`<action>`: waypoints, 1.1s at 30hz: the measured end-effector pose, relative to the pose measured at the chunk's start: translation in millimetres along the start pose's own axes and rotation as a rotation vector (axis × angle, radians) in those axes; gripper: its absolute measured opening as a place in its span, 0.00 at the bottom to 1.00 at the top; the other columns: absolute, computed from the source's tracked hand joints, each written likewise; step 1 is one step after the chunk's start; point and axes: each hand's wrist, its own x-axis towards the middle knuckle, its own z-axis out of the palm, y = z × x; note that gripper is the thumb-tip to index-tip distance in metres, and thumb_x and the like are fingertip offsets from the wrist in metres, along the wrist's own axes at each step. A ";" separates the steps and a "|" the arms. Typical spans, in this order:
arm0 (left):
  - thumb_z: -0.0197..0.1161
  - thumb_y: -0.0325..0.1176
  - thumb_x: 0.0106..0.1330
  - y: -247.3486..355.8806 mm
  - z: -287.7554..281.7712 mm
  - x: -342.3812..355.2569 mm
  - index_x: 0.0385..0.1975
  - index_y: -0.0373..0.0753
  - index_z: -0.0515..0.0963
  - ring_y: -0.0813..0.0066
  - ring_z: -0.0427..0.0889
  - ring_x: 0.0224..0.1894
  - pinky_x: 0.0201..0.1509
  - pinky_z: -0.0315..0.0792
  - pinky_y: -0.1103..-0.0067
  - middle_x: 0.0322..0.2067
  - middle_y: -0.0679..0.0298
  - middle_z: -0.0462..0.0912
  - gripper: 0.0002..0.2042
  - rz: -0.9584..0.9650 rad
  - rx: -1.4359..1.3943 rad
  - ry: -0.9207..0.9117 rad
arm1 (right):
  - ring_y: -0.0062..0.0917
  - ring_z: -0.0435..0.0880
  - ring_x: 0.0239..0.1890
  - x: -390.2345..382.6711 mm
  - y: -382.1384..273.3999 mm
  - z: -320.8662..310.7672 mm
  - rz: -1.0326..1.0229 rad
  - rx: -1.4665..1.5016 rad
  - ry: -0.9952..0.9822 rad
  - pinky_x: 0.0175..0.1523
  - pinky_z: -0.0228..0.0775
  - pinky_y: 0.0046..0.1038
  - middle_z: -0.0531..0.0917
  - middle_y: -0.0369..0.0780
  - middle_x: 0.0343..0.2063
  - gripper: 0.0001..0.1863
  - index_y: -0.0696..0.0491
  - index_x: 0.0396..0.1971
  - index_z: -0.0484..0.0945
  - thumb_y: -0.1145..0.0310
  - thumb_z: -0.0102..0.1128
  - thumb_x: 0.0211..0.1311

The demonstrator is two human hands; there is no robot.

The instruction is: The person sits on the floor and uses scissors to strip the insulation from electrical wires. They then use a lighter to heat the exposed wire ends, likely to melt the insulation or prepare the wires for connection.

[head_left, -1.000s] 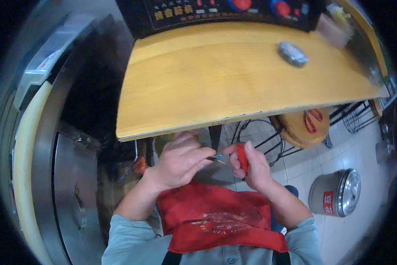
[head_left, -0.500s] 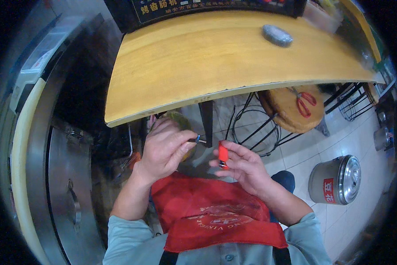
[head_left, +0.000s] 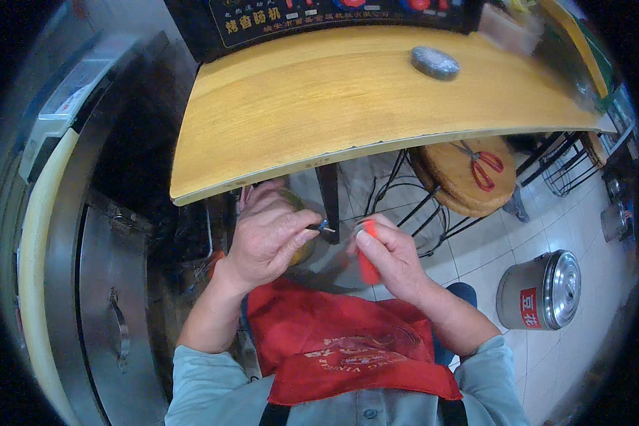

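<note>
My left hand (head_left: 262, 238) pinches a dark cable end (head_left: 321, 226) with a short blue part and a thin pale tip showing beyond the fingers. Just to its right, my right hand (head_left: 394, 259) is closed round a red lighter (head_left: 369, 263), upright, its metal top near my thumb and a little apart from the cable tip. Both hands are below the front edge of a yellow wooden tabletop (head_left: 298, 99). A roll of dark tape (head_left: 434, 62) lies on that tabletop.
A black appliance with knobs (head_left: 312, 18) stands at the back. Red-handled scissors (head_left: 486, 167) lie on a round wooden stool (head_left: 468, 199). A lidded steel pot (head_left: 539, 291) is on the tiled floor at right. A steel cabinet (head_left: 120, 284) is at left.
The lighter has been turned over in my right hand, from metal end down to metal end up, with my thumb raised along it. The view has shifted slightly since a second ago.
</note>
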 end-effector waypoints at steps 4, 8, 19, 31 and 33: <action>0.67 0.32 0.54 -0.1 -3.7 -2.1 0.34 0.40 0.79 0.62 0.73 0.27 0.51 0.65 0.62 0.20 0.62 0.73 0.09 0.019 0.094 -0.026 | 0.23 0.77 0.20 -3.0 -8.6 0.6 0.470 0.448 -0.012 0.26 0.70 0.21 0.78 0.41 0.24 0.19 0.58 0.38 0.75 0.57 0.44 0.71; 0.67 0.33 0.55 -1.6 -6.8 -7.0 0.34 0.41 0.79 0.61 0.73 0.27 0.53 0.65 0.62 0.19 0.62 0.71 0.09 0.004 0.089 -0.028 | 0.22 0.75 0.18 2.1 -11.4 12.1 0.632 0.937 0.054 0.23 0.68 0.22 0.77 0.40 0.23 0.20 0.58 0.44 0.72 0.56 0.43 0.72; 0.64 0.33 0.58 -9.3 -11.6 -10.4 0.30 0.38 0.77 0.58 0.70 0.24 0.34 0.64 0.67 0.19 0.60 0.69 0.06 0.024 -0.008 -0.046 | 0.15 0.69 0.21 11.6 -8.7 14.0 0.535 0.654 -0.023 0.26 0.63 0.19 0.73 0.31 0.23 0.15 0.56 0.41 0.75 0.59 0.50 0.69; 0.61 0.35 0.61 -16.2 -18.7 -8.4 0.28 0.39 0.73 0.57 0.70 0.29 0.36 0.63 0.67 0.23 0.58 0.70 0.07 0.016 -0.039 -0.191 | 0.39 0.79 0.18 57.1 -8.8 1.5 -0.129 -0.332 -0.187 0.25 0.70 0.34 0.76 0.46 0.17 0.16 0.56 0.24 0.75 0.57 0.65 0.53; 0.60 0.34 0.61 -16.7 -20.0 -9.5 0.28 0.39 0.73 0.57 0.70 0.29 0.36 0.63 0.67 0.23 0.58 0.70 0.07 0.010 -0.057 -0.206 | 0.41 0.79 0.20 60.5 -6.6 4.7 -0.169 -0.338 -0.246 0.25 0.70 0.36 0.77 0.46 0.17 0.15 0.55 0.24 0.75 0.58 0.64 0.53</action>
